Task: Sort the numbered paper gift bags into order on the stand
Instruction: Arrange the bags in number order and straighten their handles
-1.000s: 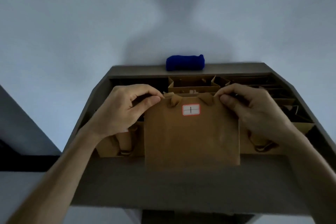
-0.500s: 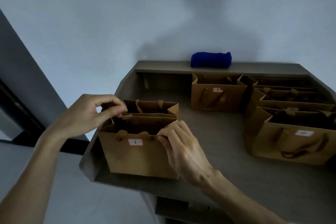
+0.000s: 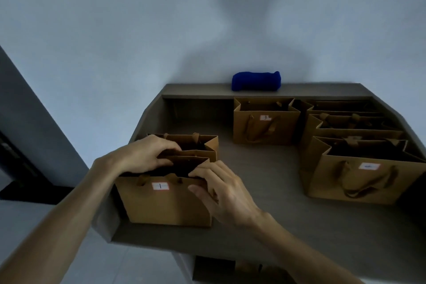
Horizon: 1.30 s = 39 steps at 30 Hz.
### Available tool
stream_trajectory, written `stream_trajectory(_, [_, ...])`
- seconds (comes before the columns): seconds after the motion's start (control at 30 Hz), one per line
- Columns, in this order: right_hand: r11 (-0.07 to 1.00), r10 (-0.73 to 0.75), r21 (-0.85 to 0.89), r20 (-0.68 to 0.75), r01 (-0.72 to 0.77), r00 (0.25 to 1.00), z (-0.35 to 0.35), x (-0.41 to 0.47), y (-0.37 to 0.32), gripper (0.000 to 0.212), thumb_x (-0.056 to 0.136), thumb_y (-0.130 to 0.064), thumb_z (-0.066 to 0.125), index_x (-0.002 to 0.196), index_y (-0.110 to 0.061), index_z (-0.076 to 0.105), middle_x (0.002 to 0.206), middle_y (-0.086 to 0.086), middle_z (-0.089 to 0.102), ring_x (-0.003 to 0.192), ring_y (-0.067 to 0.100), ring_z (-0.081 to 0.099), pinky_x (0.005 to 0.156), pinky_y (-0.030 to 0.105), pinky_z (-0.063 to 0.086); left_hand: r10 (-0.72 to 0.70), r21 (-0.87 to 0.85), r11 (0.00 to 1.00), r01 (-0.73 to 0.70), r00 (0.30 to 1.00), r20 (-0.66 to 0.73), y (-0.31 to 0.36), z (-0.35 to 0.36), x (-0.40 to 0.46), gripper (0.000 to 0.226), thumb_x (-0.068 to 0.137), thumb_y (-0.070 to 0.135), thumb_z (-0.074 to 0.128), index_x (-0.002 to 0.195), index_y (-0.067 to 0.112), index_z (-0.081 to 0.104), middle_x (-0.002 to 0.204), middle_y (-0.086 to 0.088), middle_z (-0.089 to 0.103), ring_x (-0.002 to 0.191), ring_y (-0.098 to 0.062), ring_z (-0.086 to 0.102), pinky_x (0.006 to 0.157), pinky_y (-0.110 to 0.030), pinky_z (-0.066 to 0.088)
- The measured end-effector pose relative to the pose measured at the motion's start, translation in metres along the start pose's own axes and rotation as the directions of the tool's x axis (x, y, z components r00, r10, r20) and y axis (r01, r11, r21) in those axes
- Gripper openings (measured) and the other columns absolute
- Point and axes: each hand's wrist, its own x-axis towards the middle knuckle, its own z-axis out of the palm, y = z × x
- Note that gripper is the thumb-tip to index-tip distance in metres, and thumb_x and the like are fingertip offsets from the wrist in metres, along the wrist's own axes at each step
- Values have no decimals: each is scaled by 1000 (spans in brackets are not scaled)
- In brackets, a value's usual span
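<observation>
Dim room, plain grey wall [image 3: 115, 30] behind.

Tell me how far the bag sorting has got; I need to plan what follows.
Done: bag 1 stands at the stand's front left, another bag behind it. In hand: the left hand and right hand grip bag 1's rim. Left: bag 3 at the back and the cluster of bags on the right, labels mostly unreadable.

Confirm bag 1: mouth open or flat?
Open. Bag 1 stands upright at the stand's front left; its dark inside shows, with the left hand and right hand on its top rim.
</observation>
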Motion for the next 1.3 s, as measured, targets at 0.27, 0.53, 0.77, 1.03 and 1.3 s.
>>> stream_trajectory(0.27, [992, 126, 7, -82, -126, 989, -34, -7, 33, 29, 100, -35, 51, 118, -13, 60, 119, -3, 54, 101, 7, 56, 81, 26, 52, 23, -7, 1000, -24, 995, -95, -6, -3, 22, 18, 90, 20, 67, 100, 35, 72, 86, 26, 60, 81, 5, 59, 71, -7, 37])
stream_trajectory(0.53, [974, 203, -88, -76, -209, 976, -50, -13, 66, 23, 97, -28, 51, 111, -13, 62, 109, -3, 57, 93, 4, 56, 78, 18, 50, -39, 5, 999, 40, 991, -128, -22, -11, 54, 17, 90, 17, 67, 100, 31, 73, 93, 16, 64, 90, -5, 63, 73, -13, 38])
stream_trajectory(0.77, [919, 303, -252, -38, -302, 952, -111, 21, 106, 23, 95, -26, 52, 114, -18, 62, 111, -1, 62, 103, 9, 58, 89, 29, 53, -65, -2, 998, 65, 997, -41, -17, -32, 76, 18, 90, 39, 64, 105, 31, 70, 97, 16, 67, 88, 2, 61, 74, -14, 43])
stream_trajectory(1.03, [689, 601, -515, 14, -510, 799, -181, 66, 174, 20, 96, -28, 59, 115, -26, 62, 116, 2, 63, 108, 21, 59, 95, 47, 50, 8, -56, 998, -25, 959, -284, 38, -47, 138, 17, 93, 29, 63, 107, 24, 70, 101, 9, 67, 90, -4, 61, 80, -23, 45])
stream_trajectory(1.3, [586, 723, -694, 214, -419, 657, -182, 69, 214, 30, 95, -35, 58, 126, -36, 58, 124, 2, 60, 122, 28, 52, 108, 52, 39, 9, 55, 998, -2, 991, -132, 72, -27, 211, 31, 93, 33, 61, 124, 30, 57, 123, 1, 60, 109, -16, 58, 90, -38, 52])
